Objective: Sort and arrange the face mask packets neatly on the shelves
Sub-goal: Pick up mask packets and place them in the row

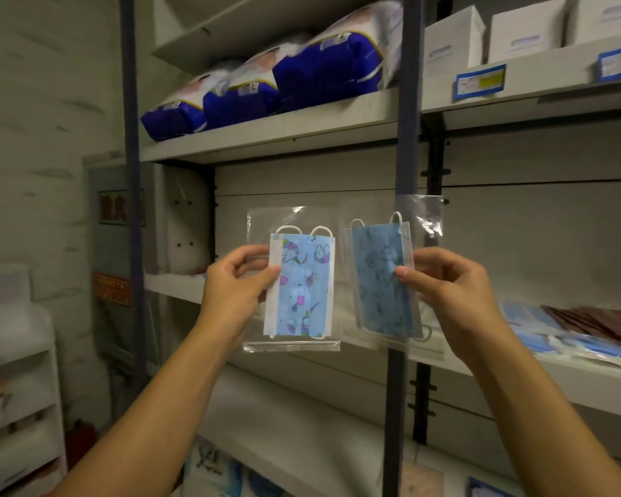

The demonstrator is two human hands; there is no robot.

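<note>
1. Two bare forearms rise from the bottom edge, one at each side; no sleeve shows on either.
2. The left hand (235, 281) wears no glove, ring or watch.
3. The right hand (445, 281) is likewise bare, with nothing on the wrist or fingers.
4. Fingernails are short and unpainted; the right thumb's nail (403, 271) shows plainly.
5. Both wrists are slim, and the forearms widen toward the elbows, which lie outside the view.
6. No tattoo, bandage or other marking shows on either arm.
</note>
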